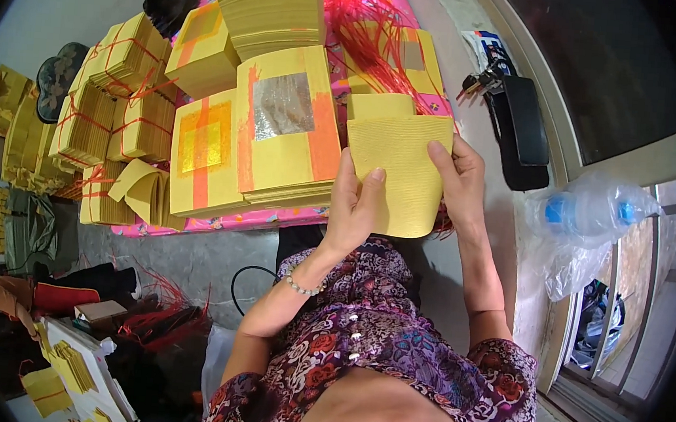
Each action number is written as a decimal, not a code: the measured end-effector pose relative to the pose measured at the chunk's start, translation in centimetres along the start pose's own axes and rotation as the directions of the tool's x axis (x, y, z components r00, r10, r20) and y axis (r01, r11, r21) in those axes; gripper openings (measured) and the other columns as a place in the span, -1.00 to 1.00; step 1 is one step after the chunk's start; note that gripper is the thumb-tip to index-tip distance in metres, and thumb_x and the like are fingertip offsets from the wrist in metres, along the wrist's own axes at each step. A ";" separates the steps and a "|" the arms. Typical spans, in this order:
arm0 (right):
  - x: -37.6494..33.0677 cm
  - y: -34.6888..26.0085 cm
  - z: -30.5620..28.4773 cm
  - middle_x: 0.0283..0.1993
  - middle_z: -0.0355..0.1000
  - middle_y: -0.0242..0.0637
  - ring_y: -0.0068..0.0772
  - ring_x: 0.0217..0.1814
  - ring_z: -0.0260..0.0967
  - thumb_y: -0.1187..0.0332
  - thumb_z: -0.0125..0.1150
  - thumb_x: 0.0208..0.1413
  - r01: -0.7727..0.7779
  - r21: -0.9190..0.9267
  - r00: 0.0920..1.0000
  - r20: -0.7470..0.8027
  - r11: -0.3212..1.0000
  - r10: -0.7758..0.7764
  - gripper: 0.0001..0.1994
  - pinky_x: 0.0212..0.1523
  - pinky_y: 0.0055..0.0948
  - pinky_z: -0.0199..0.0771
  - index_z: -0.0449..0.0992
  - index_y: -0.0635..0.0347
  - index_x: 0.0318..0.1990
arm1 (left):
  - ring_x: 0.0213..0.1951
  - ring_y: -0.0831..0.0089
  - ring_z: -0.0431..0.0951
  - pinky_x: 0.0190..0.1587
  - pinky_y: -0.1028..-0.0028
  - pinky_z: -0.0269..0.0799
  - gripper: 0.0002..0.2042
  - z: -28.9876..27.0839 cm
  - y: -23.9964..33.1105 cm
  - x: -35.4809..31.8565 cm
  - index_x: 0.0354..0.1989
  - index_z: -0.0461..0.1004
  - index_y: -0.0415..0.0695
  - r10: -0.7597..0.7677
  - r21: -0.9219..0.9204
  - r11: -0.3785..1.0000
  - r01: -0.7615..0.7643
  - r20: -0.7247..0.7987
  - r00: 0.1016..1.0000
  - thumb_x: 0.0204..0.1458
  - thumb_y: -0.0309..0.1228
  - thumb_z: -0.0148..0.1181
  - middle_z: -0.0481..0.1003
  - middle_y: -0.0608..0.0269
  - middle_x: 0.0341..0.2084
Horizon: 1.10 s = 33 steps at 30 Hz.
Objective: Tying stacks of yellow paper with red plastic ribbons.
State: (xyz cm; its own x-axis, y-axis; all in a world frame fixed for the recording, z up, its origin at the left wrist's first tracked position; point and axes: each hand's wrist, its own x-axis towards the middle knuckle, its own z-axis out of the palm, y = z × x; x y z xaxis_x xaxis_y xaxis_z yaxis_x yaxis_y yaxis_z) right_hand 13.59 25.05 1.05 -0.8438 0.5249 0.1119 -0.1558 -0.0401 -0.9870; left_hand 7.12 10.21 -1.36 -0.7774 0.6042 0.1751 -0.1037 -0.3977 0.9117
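Head view: left hand [352, 206] and right hand [462, 181] clamp curved, ribbed yellow paper [404, 173].

Keys [489, 78] just beside a black phone [524, 121], a clear plastic bag [574, 264], a black bag [171, 5] farther left.

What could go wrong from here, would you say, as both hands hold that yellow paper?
The yellow paper might slip or spread, since no tie shows around it. The loose red strands just beyond it could snag on its edge. The left hand could nudge the neighbouring stack with the silver square out of line.
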 end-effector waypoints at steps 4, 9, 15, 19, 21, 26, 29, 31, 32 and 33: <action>0.0 0.3 -0.4 -0.22 0.50 -0.39 -0.71 -0.21 0.40 0.40 0.09 0.22 0.020 0.022 1.000 -0.013 1.000 -0.019 -0.80 -0.18 -0.64 0.38 0.48 0.33 -0.10 | 0.04 0.52 0.34 0.08 0.51 0.26 -0.64 0.1 -0.3 -0.3 0.20 0.08 -0.27 -0.016 0.011 1.000 0.016 -0.005 1.000 0.25 -0.50 -0.14 0.36 0.14 0.01; -0.1 0.6 -1.3 -0.29 0.49 -0.40 -0.74 -0.26 0.38 0.42 0.09 0.22 -0.017 -0.064 1.000 -0.027 0.998 0.016 -0.87 -0.22 -0.65 0.37 0.47 0.30 -0.19 | 0.03 0.53 0.34 0.08 0.51 0.26 -0.65 0.0 -0.7 -0.5 0.18 0.09 -0.28 -0.041 0.059 0.997 0.041 0.003 0.999 0.25 -0.50 -0.15 0.37 0.14 0.00; -1.4 0.7 -0.9 -0.26 0.52 -0.35 -0.70 -0.26 0.41 0.41 0.10 0.22 -0.034 0.073 0.999 -0.035 0.997 0.037 -0.81 -0.22 -0.66 0.40 0.49 0.34 -0.10 | 0.01 0.54 0.35 0.07 0.49 0.26 -0.70 0.2 -0.2 -0.3 0.13 0.13 -0.28 -0.121 0.016 0.993 0.120 0.017 0.993 0.25 -0.50 -0.14 0.38 0.15 -0.03; -2.2 1.5 -1.8 -0.25 0.53 -0.34 -0.70 -0.27 0.42 0.40 0.10 0.22 -0.099 -0.052 0.995 0.017 0.994 0.100 -0.78 -0.26 -0.65 0.42 0.49 0.36 -0.07 | 0.08 0.51 0.34 0.12 0.47 0.27 -0.63 0.1 -1.0 -0.3 0.20 0.11 -0.27 -0.129 0.026 0.992 0.127 0.059 0.990 0.24 -0.47 -0.09 0.36 0.15 0.06; -2.4 1.7 -2.0 -0.25 0.52 -0.35 -0.71 -0.27 0.42 0.39 0.10 0.22 -0.093 -0.044 0.996 -0.002 0.995 0.093 -0.77 -0.27 -0.66 0.42 0.49 0.36 -0.07 | 0.09 0.51 0.34 0.13 0.46 0.26 -0.63 0.2 -0.7 -0.2 0.20 0.12 -0.27 -0.153 0.018 0.988 0.152 0.067 0.986 0.24 -0.47 -0.09 0.35 0.15 0.07; -2.8 1.7 -2.2 -0.24 0.52 -0.34 -0.70 -0.26 0.42 0.38 0.11 0.22 -0.092 -0.050 0.996 -0.014 0.994 0.092 -0.76 -0.25 -0.64 0.42 0.49 0.36 -0.07 | 0.10 0.50 0.34 0.14 0.45 0.26 -0.64 0.3 -0.2 -0.1 0.19 0.14 -0.27 -0.237 -0.068 0.967 0.244 0.091 0.967 0.24 -0.48 -0.09 0.35 0.13 0.07; -2.7 1.4 -2.1 -0.24 0.52 -0.33 -0.68 -0.25 0.42 0.36 0.14 0.20 -0.140 -0.046 0.990 -0.029 0.989 0.139 -0.74 -0.24 -0.63 0.42 0.49 0.36 -0.06 | 0.08 0.49 0.36 0.14 0.45 0.27 -0.63 0.3 -0.4 0.3 0.20 0.13 -0.28 -0.239 -0.071 0.967 0.245 0.087 0.967 0.23 -0.49 -0.08 0.36 0.13 0.06; -2.5 1.2 -2.4 -0.24 0.52 -0.32 -0.68 -0.25 0.43 0.35 0.15 0.19 -0.164 -0.084 0.986 -0.002 0.983 0.165 -0.73 -0.24 -0.63 0.42 0.49 0.37 -0.07 | 0.05 0.48 0.39 0.11 0.45 0.31 -0.63 0.0 -0.7 1.0 0.18 0.15 -0.30 -0.264 -0.021 0.964 0.267 0.076 0.961 0.22 -0.50 -0.07 0.39 0.14 0.03; -2.3 1.2 -2.6 -0.24 0.53 -0.32 -0.67 -0.25 0.43 0.34 0.16 0.18 -0.178 -0.125 0.983 0.023 0.976 0.182 -0.72 -0.24 -0.63 0.42 0.49 0.37 -0.07 | 0.05 0.48 0.39 0.11 0.45 0.31 -0.63 0.0 -0.8 1.4 0.18 0.15 -0.30 -0.273 -0.021 0.961 0.275 0.074 0.959 0.22 -0.50 -0.07 0.39 0.14 0.03; -2.2 1.4 -2.6 -0.26 0.53 -0.32 -0.68 -0.28 0.43 0.31 0.17 0.17 -0.192 -0.126 0.981 0.007 0.973 0.194 -0.71 -0.27 -0.64 0.41 0.50 0.38 -0.09 | 0.05 0.47 0.40 0.10 0.45 0.32 -0.64 0.1 -0.8 1.7 0.17 0.16 -0.30 -0.284 -0.041 0.957 0.289 0.088 0.955 0.22 -0.50 -0.07 0.40 0.13 0.03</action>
State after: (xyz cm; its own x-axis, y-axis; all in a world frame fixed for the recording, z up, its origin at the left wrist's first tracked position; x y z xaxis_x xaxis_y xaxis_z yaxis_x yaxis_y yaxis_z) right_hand 16.52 26.07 -0.86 -0.8614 0.5013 -0.0814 0.0754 -0.0324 -0.9966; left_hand 5.92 11.61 -1.72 -0.6583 0.7504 -0.0594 -0.3490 -0.2343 0.9074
